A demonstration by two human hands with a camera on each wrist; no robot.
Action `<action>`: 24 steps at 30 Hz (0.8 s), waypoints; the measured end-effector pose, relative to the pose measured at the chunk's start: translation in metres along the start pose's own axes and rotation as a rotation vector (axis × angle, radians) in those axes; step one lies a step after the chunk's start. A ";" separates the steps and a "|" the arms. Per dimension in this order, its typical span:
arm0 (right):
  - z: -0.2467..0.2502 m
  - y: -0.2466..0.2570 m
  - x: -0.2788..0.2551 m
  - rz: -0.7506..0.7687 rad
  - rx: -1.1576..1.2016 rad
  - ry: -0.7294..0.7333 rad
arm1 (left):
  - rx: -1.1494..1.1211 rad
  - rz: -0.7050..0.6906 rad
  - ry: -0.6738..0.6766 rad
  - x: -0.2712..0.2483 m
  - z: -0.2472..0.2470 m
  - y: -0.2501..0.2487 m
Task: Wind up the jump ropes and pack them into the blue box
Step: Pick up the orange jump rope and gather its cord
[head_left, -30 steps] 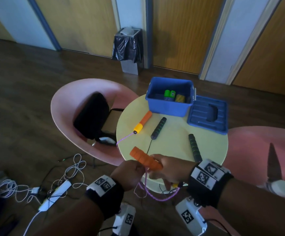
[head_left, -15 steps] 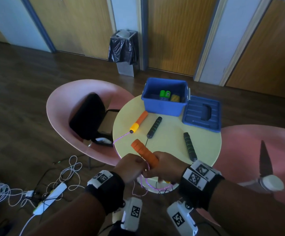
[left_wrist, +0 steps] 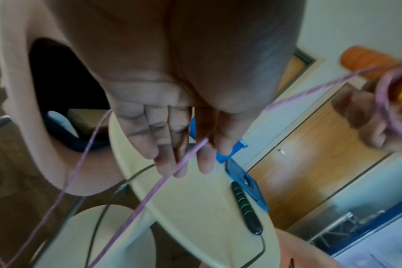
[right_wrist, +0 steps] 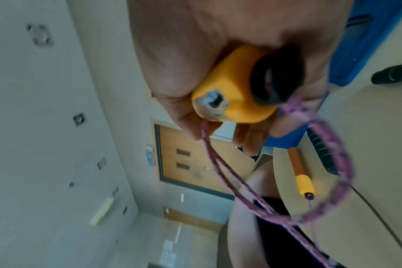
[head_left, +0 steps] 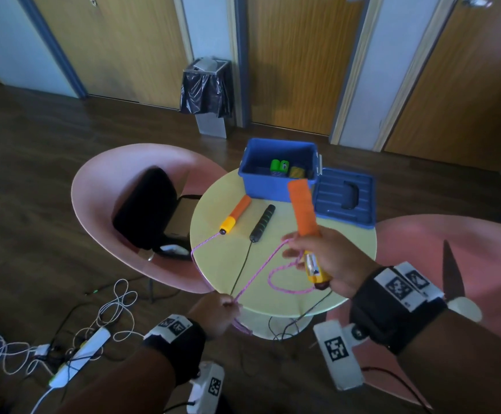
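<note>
Right hand (head_left: 328, 258) is wrapped around the orange-and-yellow jump rope handle (head_left: 303, 204), foam end sticking up away from the wrist, yellow cap end down at the heel of the palm. There's a small sticker on the yellow part but it's way too blurry to read. A loop of the pink rope (head_left: 261, 270) hangs just below that hand, and the strand runs over to the left hand (head_left: 216, 315), which pinches it between thumb and fingertips near the table (head_left: 354, 258) edge.

The rope's other handle (head_left: 235, 215) lies flat on the table, forward and left of the right hand. A black handle with green rings (head_left: 262, 223) sits just beside it, its thin black cord trailing off the near edge.

The blue box (head_left: 279, 188) is open at the far side, beyond the right hand, with green handles (head_left: 279, 165) and something yellowish inside. Its lid (head_left: 345, 198) lies flat just right of it. Square black-and-white marker tags on both wristbands, no readable text anywhere.
</note>
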State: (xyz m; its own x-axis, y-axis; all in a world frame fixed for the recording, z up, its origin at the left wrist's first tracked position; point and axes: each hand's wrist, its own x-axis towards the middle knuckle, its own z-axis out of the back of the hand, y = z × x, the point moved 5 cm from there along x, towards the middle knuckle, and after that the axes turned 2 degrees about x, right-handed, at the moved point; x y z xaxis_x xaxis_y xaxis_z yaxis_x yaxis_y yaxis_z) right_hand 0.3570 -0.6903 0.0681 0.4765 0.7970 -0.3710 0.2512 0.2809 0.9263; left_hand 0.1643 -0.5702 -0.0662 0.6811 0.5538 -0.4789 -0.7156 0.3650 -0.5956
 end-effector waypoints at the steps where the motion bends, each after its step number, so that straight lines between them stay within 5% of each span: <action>1: 0.001 0.003 -0.001 0.019 0.145 0.025 | -0.023 0.023 0.010 0.001 -0.003 0.005; 5: -0.010 0.003 -0.010 -0.016 0.474 0.228 | -0.179 -0.004 -0.004 0.000 -0.002 -0.001; 9: -0.015 -0.021 -0.003 -0.034 -0.006 0.085 | -0.330 -0.078 -0.045 -0.001 0.013 -0.025; 12: -0.020 -0.029 -0.004 -0.027 -0.249 0.111 | -0.483 -0.095 -0.092 -0.005 0.027 -0.041; 19: -0.052 -0.026 -0.012 -0.053 -0.119 0.361 | -0.622 -0.306 -0.247 -0.028 0.066 -0.088; 24: -0.058 -0.011 -0.011 -0.007 -0.135 0.345 | -0.548 -0.367 -0.334 -0.036 0.087 -0.092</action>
State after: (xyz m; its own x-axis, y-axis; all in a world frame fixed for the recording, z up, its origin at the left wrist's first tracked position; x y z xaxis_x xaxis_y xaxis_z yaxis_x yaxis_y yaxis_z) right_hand 0.3002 -0.6709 0.0662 0.1573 0.9215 -0.3550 0.1288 0.3372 0.9326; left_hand 0.1916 -0.5589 0.0619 0.7156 0.6984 -0.0167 -0.2110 0.1932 -0.9582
